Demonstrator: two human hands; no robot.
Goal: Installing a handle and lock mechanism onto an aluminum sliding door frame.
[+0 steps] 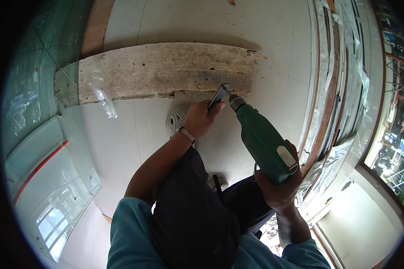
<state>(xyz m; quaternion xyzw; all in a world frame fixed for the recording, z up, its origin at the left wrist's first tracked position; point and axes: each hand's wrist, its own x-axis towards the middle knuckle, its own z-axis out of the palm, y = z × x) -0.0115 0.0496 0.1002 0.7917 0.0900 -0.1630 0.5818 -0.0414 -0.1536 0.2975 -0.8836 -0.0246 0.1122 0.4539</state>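
Note:
My right hand (280, 190) is wrapped round the rear grip of a green power drill (261, 134), which points up and to the left. At its front, the metal chuck (237, 102) carries a bit that meets the rounded end of a flat dark metal piece (218, 96). Fingers and thumb of my left hand (199, 120) pinch that piece over the near edge of a worn wooden board (152, 67). Small grey shavings or crumbs (217, 77) lie on the board around there. Whether the bit has gone into the metal is too small to tell.
The board lies on a pale tiled floor (116, 143). A crumpled clear plastic bag (102, 96) rests over its left part. Glass sheets (45, 125) stand at the left. Long strips, some wrapped in plastic (332, 98), lean along the right. My shoe (175, 122) is below the board.

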